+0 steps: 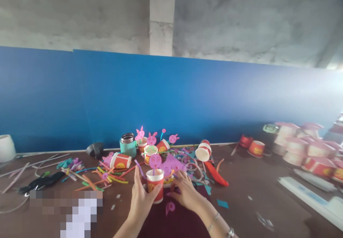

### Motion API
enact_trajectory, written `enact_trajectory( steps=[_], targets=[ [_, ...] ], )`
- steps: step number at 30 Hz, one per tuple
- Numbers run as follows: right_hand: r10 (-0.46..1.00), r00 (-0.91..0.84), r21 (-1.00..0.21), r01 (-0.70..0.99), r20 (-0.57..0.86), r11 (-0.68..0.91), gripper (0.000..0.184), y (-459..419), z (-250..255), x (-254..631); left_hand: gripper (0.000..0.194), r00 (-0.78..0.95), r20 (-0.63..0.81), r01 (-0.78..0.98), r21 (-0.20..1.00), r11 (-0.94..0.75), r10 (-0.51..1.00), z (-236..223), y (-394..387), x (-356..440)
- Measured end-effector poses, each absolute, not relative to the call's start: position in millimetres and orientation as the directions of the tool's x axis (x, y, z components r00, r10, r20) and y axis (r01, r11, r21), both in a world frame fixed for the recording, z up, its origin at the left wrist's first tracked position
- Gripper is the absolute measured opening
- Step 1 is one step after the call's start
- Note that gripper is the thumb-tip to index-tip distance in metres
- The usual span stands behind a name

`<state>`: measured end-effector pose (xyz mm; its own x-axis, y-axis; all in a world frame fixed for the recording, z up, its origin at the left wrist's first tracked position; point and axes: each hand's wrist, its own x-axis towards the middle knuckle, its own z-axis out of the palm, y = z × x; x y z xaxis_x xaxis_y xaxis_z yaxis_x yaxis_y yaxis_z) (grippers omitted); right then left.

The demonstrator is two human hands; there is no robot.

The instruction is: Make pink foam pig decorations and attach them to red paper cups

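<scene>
1. Cup of red and white paper (pixel 155 181), seen from the head camera, stands upright between the person's hands at the near edge of the clutter; whether its base touches the dark maroon mat (pixel 174 227) cannot be told.
2. Left hand (pixel 143 197) holds this cup from nine o'clock: the thumb lies across its front, the fingers point upward along its left side, close together, so the cup is clasped between them.
3. Right hand (pixel 184 191) is at three o'clock from the cup, fingers bent and slightly apart; whether they pinch anything cannot be told. Silver bracelets (pixel 214 222) circle that wrist.
4. Just above the cup's rim, at twelve o'clock, shows a round pink paper rabbit face (pixel 155 161); a curved purple strip (pixel 140 169) rises at eleven, beside the left fingers.
5. Flat purple paper pieces (pixel 173 163) lie at one o'clock, and a small pink paper cutout (pixel 170 207) at about four.
6. Farther off, a teal flask with a metal rim (pixel 128 148) stands at eleven; a red paper cup on its side (pixel 120 161) lies at ten.
7. A glossy red elongated object (pixel 217 174) lies at three, and pink-topped white cups (pixel 296 145) are stacked well apart near two.
</scene>
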<state>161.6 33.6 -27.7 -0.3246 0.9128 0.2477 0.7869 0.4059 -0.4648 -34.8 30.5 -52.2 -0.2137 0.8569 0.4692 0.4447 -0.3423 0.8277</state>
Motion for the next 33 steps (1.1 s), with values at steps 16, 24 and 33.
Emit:
enact_trajectory(
  steps=[16,24,33],
  targets=[
    [0.972,-0.139,-0.96,0.183,0.187,0.211,0.017,34,-14,155,0.042,-0.056,0.799,0.703,0.458,-0.544,0.599,-35,19,-39],
    [0.928,-0.236,-0.905,0.25,0.287,0.343,0.007,21,-9,137,0.012,0.188,0.724,0.681,0.391,-0.619,0.664,-23,7,-30],
    [0.921,0.175,-0.4,0.916,0.349,-0.023,0.014,52,-21,206,0.014,0.049,0.77,0.577,0.498,-0.647,0.637,-32,9,-33]
  ],
)
